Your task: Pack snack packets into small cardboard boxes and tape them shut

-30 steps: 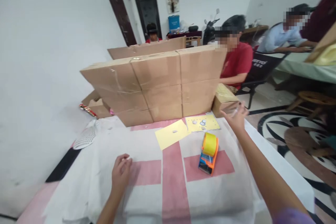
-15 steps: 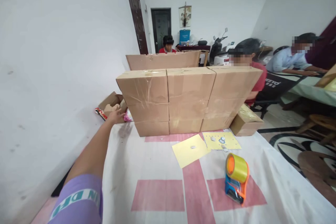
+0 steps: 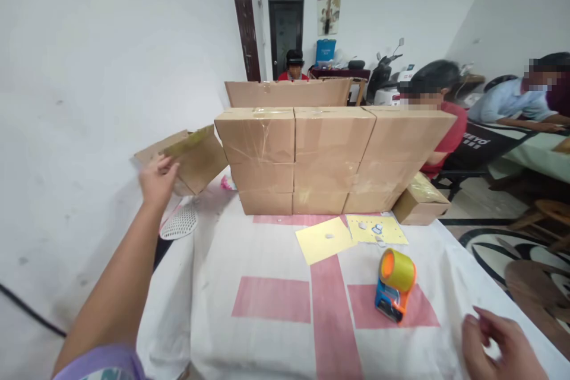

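Observation:
At the far left of the table, my left hand is closed on the edge of an open cardboard box, which is tilted with its flaps apart. My right hand hovers over the lower right of the table, fingers loosely curled and apart, with nothing visible in it. Left of that hand lies a tape dispenser with a yellow roll, orange and blue frame. A wall of taped cardboard boxes, stacked three across, stands at the back of the table.
Two yellow sheets with small pale pieces lie before the stack. Another taped box rests at its right end. A white perforated item sits below the held box. Co-workers sit beyond the table. A wall borders the left.
My left hand has lifted the cardboard box from beside the stack and drawn it up and left. My right hand has entered at the lower right. The view has shifted slightly.

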### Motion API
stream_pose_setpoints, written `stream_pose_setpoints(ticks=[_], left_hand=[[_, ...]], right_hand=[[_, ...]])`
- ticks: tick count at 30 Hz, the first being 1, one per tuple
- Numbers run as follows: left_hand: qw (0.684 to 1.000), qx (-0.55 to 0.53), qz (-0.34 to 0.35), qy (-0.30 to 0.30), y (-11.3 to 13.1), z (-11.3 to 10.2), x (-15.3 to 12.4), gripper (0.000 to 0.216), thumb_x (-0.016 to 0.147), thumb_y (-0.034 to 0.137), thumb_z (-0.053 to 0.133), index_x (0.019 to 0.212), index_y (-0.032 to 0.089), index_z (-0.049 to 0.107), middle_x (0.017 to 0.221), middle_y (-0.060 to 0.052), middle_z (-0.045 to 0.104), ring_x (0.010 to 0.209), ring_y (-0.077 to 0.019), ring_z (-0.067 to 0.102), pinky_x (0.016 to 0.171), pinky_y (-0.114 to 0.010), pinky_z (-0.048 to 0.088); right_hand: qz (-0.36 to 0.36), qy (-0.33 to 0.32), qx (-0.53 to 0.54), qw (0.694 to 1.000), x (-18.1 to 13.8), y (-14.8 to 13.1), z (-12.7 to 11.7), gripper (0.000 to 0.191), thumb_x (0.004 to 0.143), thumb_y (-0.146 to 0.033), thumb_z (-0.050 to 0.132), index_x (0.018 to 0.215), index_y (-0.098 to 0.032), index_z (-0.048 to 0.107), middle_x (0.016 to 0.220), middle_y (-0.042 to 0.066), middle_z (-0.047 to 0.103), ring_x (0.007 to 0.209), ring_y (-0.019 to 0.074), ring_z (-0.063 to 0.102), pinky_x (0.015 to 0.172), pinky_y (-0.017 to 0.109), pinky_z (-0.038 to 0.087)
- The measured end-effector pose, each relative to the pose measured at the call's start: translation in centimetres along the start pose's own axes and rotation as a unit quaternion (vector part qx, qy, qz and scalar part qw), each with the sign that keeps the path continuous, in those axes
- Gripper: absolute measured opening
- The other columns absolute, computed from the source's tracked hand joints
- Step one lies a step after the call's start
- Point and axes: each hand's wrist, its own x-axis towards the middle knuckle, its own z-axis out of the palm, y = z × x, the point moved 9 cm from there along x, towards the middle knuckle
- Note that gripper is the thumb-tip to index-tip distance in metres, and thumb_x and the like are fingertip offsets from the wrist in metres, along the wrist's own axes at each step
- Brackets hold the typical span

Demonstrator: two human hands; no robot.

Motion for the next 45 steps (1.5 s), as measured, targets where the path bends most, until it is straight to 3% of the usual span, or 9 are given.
stream_pose_setpoints(ticks=[8, 11, 15, 18, 24, 31, 37, 40, 45], left_hand=[[0.988, -0.074, -0.052, 0.122, 0.2, -13.9, -15.1, 0.037, 0.071, 0.041, 0.076, 0.092, 0.012, 0.071, 0.079, 0.000, 0.072, 0.079, -0.0157, 0.068, 0.083, -0.040, 0.059], [0.981, -0.136, -0.092, 0.103, -0.2, -14.1, -20.5, 0.052, 0.065, 0.038, 0.079, 0.110, 0.016, 0.064, 0.072, 0.002, 0.070, 0.065, -0.0154, 0.068, 0.067, -0.033, 0.060], [0.957, -0.243, -0.143, 0.069, 0.5, -11.2, -26.4, 0.036, 0.067, 0.028, 0.076, 0.100, 0.018, 0.067, 0.085, -0.003, 0.075, 0.063, -0.0144, 0.066, 0.057, -0.028, 0.055], [0.933, -0.309, -0.174, 0.062, 1.8, -8.6, -29.4, 0.025, 0.067, 0.021, 0.070, 0.092, 0.019, 0.070, 0.085, -0.002, 0.075, 0.049, -0.0087, 0.054, 0.042, -0.022, 0.042], [0.891, -0.388, -0.222, 0.082, 2.9, -4.6, -31.9, 0.029, 0.070, 0.020, 0.070, 0.098, 0.023, 0.069, 0.094, -0.001, 0.076, 0.038, -0.0018, 0.039, 0.036, -0.020, 0.030], [0.871, -0.411, -0.269, 0.020, 1.2, 0.9, -34.5, 0.023, 0.069, 0.027, 0.076, 0.091, 0.022, 0.074, 0.089, -0.004, 0.078, 0.045, -0.0063, 0.048, 0.041, -0.021, 0.037], [0.862, -0.408, -0.300, -0.027, -2.8, 3.0, -32.8, 0.030, 0.060, 0.037, 0.081, 0.082, 0.017, 0.077, 0.079, -0.009, 0.077, 0.053, -0.0138, 0.059, 0.054, -0.031, 0.053], [0.872, -0.382, -0.306, -0.006, -6.5, 3.4, -27.0, 0.045, 0.073, 0.042, 0.073, 0.108, 0.015, 0.074, 0.100, -0.012, 0.078, 0.044, -0.0032, 0.038, 0.056, -0.029, 0.052], [0.902, -0.283, -0.326, 0.005, -12.7, 5.7, -13.6, 0.050, 0.086, 0.032, 0.069, 0.132, 0.013, 0.060, 0.133, -0.015, 0.064, 0.060, -0.0038, 0.050, 0.063, -0.025, 0.053]], right_hand=[[-0.114, -0.210, 0.262, 0.935, -3.8, -13.8, 12.6, 0.004, 0.092, -0.026, 0.058, 0.092, -0.024, 0.061, 0.080, 0.003, 0.063, 0.072, 0.0218, 0.062, 0.064, 0.037, 0.052], [-0.105, -0.368, 0.312, 0.870, -7.3, -17.8, 17.8, 0.033, 0.091, -0.032, 0.064, 0.122, -0.021, 0.059, 0.115, 0.012, 0.067, 0.103, 0.0259, 0.066, 0.087, 0.043, 0.057], [-0.094, -0.572, 0.321, 0.749, -13.0, -20.5, 22.3, 0.119, 0.072, -0.051, 0.085, 0.163, -0.024, 0.014, 0.167, 0.021, 0.024, 0.153, 0.0354, 0.029, 0.120, 0.057, 0.033], [-0.086, -0.622, 0.356, 0.692, -15.7, -21.3, 23.3, 0.145, 0.064, -0.057, 0.090, 0.163, -0.027, -0.012, 0.171, 0.021, 0.006, 0.157, 0.0361, 0.018, 0.123, 0.059, 0.025], [-0.111, -0.519, 0.383, 0.756, -14.9, -22.5, 23.3, 0.151, 0.064, -0.051, 0.091, 0.157, -0.032, -0.026, 0.167, 0.022, 0.007, 0.156, 0.0380, 0.016, 0.121, 0.062, 0.026], [-0.186, -0.377, 0.323, 0.848, -11.5, -19.8, 22.7, 0.115, 0.071, -0.052, 0.082, 0.160, -0.030, 0.012, 0.152, 0.018, 0.017, 0.150, 0.0483, 0.021, 0.117, 0.069, 0.028], [-0.144, -0.353, 0.306, 0.872, -12.9, -15.9, 23.8, 0.120, 0.076, -0.048, 0.079, 0.162, -0.038, -0.005, 0.165, 0.014, 0.017, 0.153, 0.0487, 0.020, 0.115, 0.074, 0.031], [-0.058, -0.377, 0.315, 0.869, -14.3, -14.2, 24.8, 0.118, 0.081, -0.052, 0.073, 0.160, -0.042, -0.014, 0.167, 0.011, 0.022, 0.154, 0.0470, 0.021, 0.112, 0.076, 0.035], [-0.005, -0.410, 0.313, 0.857, -15.2, -13.4, 25.8, 0.121, 0.077, -0.064, 0.073, 0.162, -0.039, -0.010, 0.168, 0.010, 0.022, 0.153, 0.0492, 0.023, 0.114, 0.075, 0.033]])
